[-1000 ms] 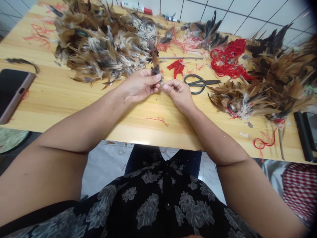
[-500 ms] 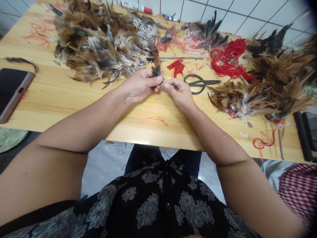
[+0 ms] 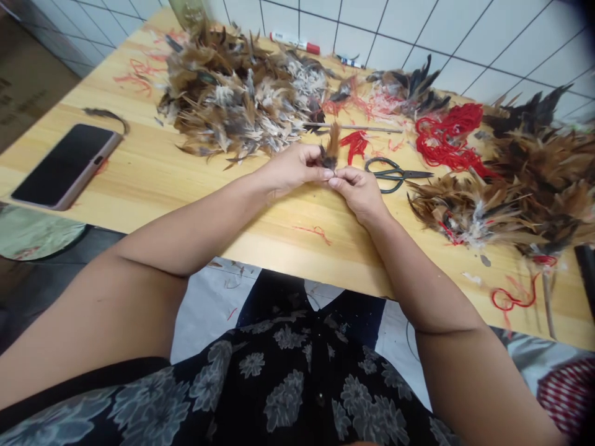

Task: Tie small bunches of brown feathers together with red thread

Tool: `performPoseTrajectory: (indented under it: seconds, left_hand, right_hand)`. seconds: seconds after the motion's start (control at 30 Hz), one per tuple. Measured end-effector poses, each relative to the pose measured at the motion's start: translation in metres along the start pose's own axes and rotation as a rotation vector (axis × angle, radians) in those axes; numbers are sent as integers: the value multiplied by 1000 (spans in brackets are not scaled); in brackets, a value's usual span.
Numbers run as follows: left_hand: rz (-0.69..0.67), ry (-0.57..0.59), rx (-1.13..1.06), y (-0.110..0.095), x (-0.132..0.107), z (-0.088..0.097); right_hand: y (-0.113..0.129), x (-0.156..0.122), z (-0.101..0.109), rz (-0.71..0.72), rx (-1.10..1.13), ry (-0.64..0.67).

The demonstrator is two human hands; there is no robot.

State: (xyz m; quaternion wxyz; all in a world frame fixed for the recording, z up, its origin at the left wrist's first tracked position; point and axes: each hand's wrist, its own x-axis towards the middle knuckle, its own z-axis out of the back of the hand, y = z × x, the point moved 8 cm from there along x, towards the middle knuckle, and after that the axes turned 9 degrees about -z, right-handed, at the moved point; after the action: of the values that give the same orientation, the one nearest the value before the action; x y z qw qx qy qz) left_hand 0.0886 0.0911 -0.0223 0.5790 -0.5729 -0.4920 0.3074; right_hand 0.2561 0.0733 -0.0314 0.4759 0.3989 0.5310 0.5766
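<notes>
A small brown and black feather bunch (image 3: pixel 331 150) stands up from the pinched fingers of my left hand (image 3: pixel 304 166). My right hand (image 3: pixel 360 191) is closed in a pinch against the left fingertips, at the quill end of the bunch; whatever lies between its thumb and forefinger is too small to make out. Just right of that hand lie black-handled scissors (image 3: pixel 393 175), blades pointing right. Short red threads (image 3: pixel 356 144) rest beyond my hands, and a loose red thread scrap (image 3: pixel 315 233) lies on the wooden table (image 3: pixel 260 238) in front of them.
A big heap of feathers (image 3: pixel 232 93) covers the back left. Red yarn (image 3: pixel 446 139) and more feathers (image 3: pixel 539 192) fill the right, near a bound stick (image 3: pixel 548 303). A thin stick (image 3: pixel 357 127) lies behind my hands. At the left edge is a phone (image 3: pixel 65 166).
The view has swung left, so everything appears farther right and more of the phone shows. My fingertips have come closer together, and the feather bunch leans more to the right.
</notes>
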Motion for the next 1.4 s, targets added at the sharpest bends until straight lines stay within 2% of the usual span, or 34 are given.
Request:
performPoseTrajectory:
  seconds: [0.1, 0.2, 0.27, 0.37, 0.43, 0.5, 0.57, 0.63, 0.7, 0.8, 0.87, 0.97, 1.1, 1.27, 1.4]
  left_hand:
    - [41, 68, -9, -7, -1, -9]
    - [-17, 48, 86, -27, 4, 1]
    - [-96, -43, 232, -45, 9, 24]
    - [-201, -216, 511, -72, 13, 70]
    - [-216, -210, 666, -80, 15, 93]
    - [-185, -153, 788, -78, 18, 110]
    - [-121, -69, 863, -68, 20, 121]
    - [-62, -5, 885, -54, 23, 128]
    - [-38, 2, 835, -42, 26, 133]
    - [-49, -6, 789, -29, 31, 136]
    - [-91, -8, 857, -28, 33, 134]
    - [-144, -27, 940, -34, 34, 130]
    - [-198, -16, 931, -48, 31, 118]
    - [-205, -51, 743, -62, 21, 99]
    - [-196, -38, 507, -60, 14, 76]
  right_hand:
    - [6, -2, -2, 20, 15, 1]
    - [7, -3, 2, 39, 19, -43]
    - [5, -3, 6, 37, 2, -75]
    - [4, -2, 8, 27, -9, -91]
    - [4, -2, 9, 30, -6, -96]
    - [4, -2, 8, 38, 1, -95]
    - [5, -2, 7, 41, 10, -91]
    - [4, -2, 7, 32, 17, -93]
    - [4, -2, 7, 21, 17, -101]
    - [4, -2, 8, 20, 13, -119]
    - [4, -2, 8, 28, 2, -130]
    - [4, -2, 8, 54, -11, -124]
    - [3, -2, 7, 65, -31, -125]
    - [1, -1, 7, 49, -46, -140]
    - [0, -1, 7, 56, -35, -144]
